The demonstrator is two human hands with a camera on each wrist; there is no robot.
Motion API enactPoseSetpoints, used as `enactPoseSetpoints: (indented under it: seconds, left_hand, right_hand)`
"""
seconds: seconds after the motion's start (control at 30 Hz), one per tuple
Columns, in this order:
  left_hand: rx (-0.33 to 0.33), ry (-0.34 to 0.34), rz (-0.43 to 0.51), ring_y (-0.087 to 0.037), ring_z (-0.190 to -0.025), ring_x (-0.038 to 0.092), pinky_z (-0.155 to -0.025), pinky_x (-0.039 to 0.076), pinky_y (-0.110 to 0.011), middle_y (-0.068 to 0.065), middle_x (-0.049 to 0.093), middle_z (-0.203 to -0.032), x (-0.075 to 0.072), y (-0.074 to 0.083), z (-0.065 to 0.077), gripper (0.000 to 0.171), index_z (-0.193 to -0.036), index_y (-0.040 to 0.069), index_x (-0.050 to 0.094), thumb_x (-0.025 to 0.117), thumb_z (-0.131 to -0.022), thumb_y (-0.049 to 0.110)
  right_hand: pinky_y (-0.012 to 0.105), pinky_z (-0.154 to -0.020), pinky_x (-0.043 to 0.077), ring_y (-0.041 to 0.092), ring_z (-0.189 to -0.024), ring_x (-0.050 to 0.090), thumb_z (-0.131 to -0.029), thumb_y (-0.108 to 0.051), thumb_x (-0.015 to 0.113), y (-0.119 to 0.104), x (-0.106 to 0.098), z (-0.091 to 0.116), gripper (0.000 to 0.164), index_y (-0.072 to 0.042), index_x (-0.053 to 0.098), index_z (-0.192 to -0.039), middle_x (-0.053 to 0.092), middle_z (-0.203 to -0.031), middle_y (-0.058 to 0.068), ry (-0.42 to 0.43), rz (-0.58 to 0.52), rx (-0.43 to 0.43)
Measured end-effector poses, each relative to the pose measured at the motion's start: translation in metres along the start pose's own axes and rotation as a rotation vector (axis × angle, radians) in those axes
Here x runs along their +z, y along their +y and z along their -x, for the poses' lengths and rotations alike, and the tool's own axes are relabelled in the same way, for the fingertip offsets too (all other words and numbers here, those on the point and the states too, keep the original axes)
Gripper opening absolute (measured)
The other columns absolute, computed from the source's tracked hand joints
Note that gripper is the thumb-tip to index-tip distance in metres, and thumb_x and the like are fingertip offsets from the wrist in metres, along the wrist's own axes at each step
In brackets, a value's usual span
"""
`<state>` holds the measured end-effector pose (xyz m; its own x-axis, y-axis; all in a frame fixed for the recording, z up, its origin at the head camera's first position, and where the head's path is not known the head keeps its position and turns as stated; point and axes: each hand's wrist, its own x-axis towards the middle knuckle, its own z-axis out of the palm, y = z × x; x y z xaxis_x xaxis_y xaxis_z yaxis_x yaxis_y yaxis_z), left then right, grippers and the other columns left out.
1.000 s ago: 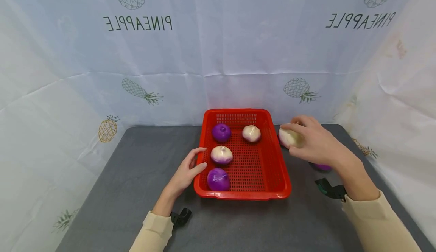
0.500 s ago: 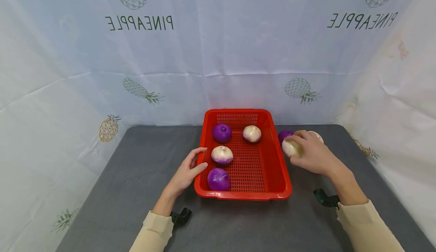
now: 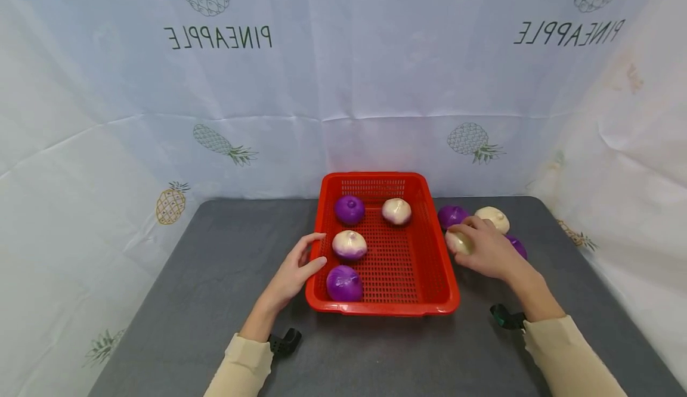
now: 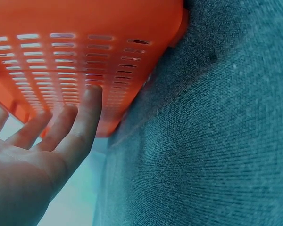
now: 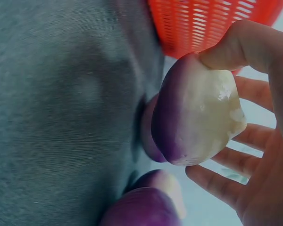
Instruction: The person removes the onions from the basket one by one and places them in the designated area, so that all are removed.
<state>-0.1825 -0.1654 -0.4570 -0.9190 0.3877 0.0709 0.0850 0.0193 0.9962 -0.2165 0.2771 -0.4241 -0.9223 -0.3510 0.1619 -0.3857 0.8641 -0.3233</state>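
Just outside the right wall of a red basket, a cream-and-purple bulb sits in the person's right hand, pinched between the thumb on one side and partly bent fingers on the other. From the head view the hand hides much of it, leaving a pale patch to see; the right wrist view shows it glossy and rounded, deep purple at the base, fading to cream toward a small blunt tip, with patches of glare. Where the fingers meet its far side is out of sight, and whether its base touches the dark table I cannot tell.

Near that hand lie a purple bulb, a cream bulb and a second purple bulb, the last partly covered by the hand. At the bottom of the right wrist view one bulb is cut off by the frame.

At the basket's left rim, the left hand has its fingers apart and gently bent, with no grip on anything; whether a fingertip touches the slotted wall is hard to make out. Inside the basket, two purple and two cream-and-purple bulbs rest apart
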Motion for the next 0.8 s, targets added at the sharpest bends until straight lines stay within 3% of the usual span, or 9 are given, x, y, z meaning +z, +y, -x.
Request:
enactPoseSetpoints:
  seconds: [0.37, 0.6, 0.8]
  left_hand:
    - [-0.005, 0.000, -0.002, -0.052, -0.122, 0.055, -0.088, 0.059, -0.046, -0.030, 0.045, -0.144, 0.001, 0.001, -0.001, 0.059, -0.153, 0.006, 0.032, 0.060, -0.102, 0.016]
    - [-0.008, 0.006, -0.003, -0.052, -0.122, 0.055, -0.088, 0.058, -0.047, -0.030, 0.045, -0.143, 0.001, 0.002, 0.000, 0.057, -0.153, 0.008, 0.034, 0.060, -0.102, 0.017]
    - [-0.008, 0.006, -0.003, -0.052, -0.122, 0.055, -0.088, 0.058, -0.046, -0.030, 0.045, -0.144, 0.000, 0.002, 0.000, 0.056, -0.152, 0.010, 0.035, 0.060, -0.102, 0.017]
  right_hand:
    - [0.068, -0.100, 0.043, 0.048, -0.119, 0.048, -0.080, -0.022, 0.077, 0.005, 0.011, 0.000, 0.050, -0.003, 0.067, -0.126, 0.055, -0.128, 0.026, -0.046, 0.043, 0.029]
    - [0.068, -0.100, 0.043, 0.048, -0.119, 0.048, -0.082, -0.023, 0.078, 0.006, 0.011, 0.001, 0.054, -0.003, 0.064, -0.130, 0.055, -0.129, 0.026, -0.047, 0.053, 0.013]
    - [0.072, -0.098, 0.043, 0.048, -0.123, 0.046, -0.085, -0.025, 0.078, 0.003, -0.001, 0.004, 0.056, -0.004, 0.062, -0.135, 0.052, -0.135, 0.027, -0.035, -0.025, 0.032]
